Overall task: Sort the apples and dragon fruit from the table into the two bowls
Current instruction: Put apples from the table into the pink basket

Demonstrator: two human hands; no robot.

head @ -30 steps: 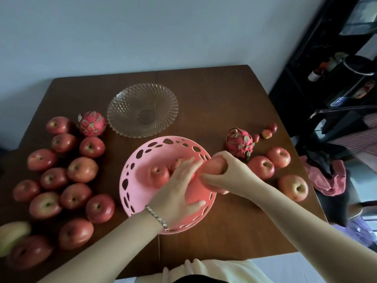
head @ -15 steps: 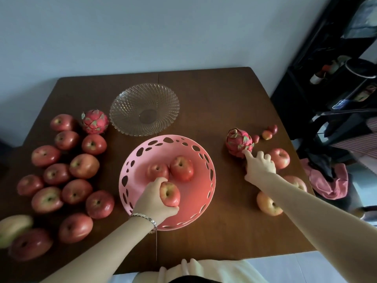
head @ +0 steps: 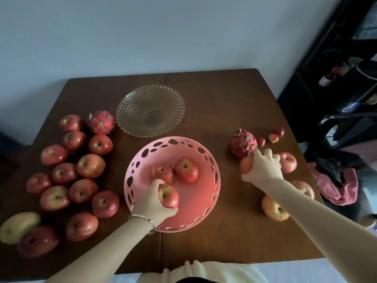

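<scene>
Bare fingers of the left hand (head: 152, 203) curl around a red apple (head: 167, 196), held just above the near inner wall of the pink perforated bowl (head: 212, 193); the apple's stem dimple faces up toward the camera. A metal bracelet (head: 142, 218) sits on that wrist. Two more apples (head: 186, 170) lie side by side on the bowl's floor, just beyond the held one, stem ends up.

The right hand (head: 263, 167) is closed over another apple (head: 246, 164) on the brown wooden table (head: 224, 94), fingers draped over its top. Touching or just beside that hand stands a dragon fruit (head: 242, 144), its scaly tip tilted up and left. Three small red fruits (head: 273, 137) lie beyond it, and larger apples crowd the right forearm on both sides.

A clear glass bowl (head: 150, 110) stands beyond the pink one. Left of it lies a second dragon fruit (head: 101, 122), next to a cluster of apples (head: 81, 176) reaching the near left edge, where a yellowish fruit (head: 18, 226) lies lengthwise along the edge.
</scene>
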